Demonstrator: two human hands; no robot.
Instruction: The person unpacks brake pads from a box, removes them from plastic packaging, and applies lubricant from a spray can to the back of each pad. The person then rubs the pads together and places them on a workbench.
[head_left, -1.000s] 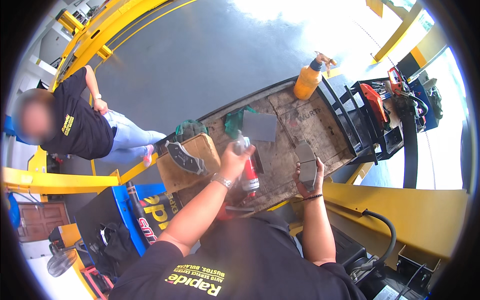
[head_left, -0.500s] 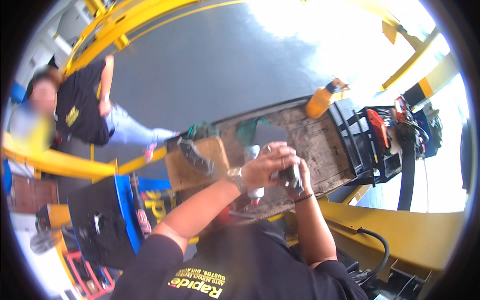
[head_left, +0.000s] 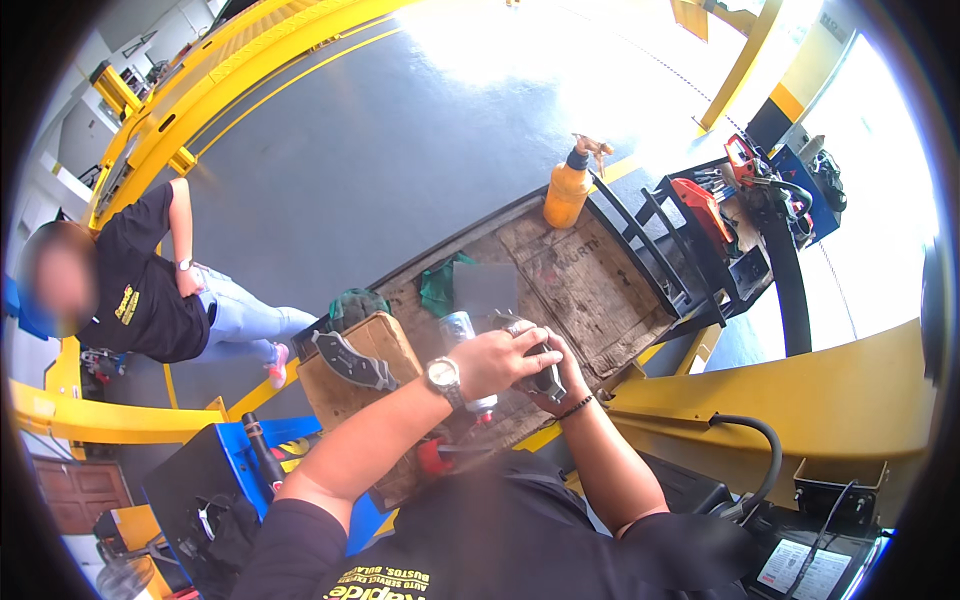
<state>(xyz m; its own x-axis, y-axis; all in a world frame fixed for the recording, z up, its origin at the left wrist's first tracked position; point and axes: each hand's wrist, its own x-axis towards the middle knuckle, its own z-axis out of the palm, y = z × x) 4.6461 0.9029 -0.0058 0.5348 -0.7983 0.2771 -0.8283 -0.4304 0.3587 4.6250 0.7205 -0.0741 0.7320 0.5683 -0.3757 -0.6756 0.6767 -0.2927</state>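
Over the wooden top of a work cart (head_left: pixel 590 340), both my hands are closed round a dark brake pad (head_left: pixel 547 381). My left hand (head_left: pixel 495 360), with a watch at the wrist, lies across the pad's upper side. From the right, my right hand (head_left: pixel 568 372) grips its edge, a dark bracelet on that wrist. My fingers hide much of the pad. A second brake pad (head_left: pixel 352 360), curved and grey, lies on a brown cardboard box (head_left: pixel 390 340) to the left. Partly under my left forearm is a clear bottle (head_left: pixel 457 327) with a red cap.
A grey sheet (head_left: pixel 486 288) and a green cloth (head_left: pixel 437 287) lie on the cart. Farther off stands an orange spray bottle (head_left: pixel 568 190). Tools fill a black tray (head_left: pixel 735 235) at right. A person (head_left: pixel 150 280) stands at left, beside yellow lift beams (head_left: pixel 130 412).
My view has shifted, so the cart and orange bottle appear farther left. My hands have lowered slightly with the brake pad, still gripping it. The person at left has changed arm pose slightly.
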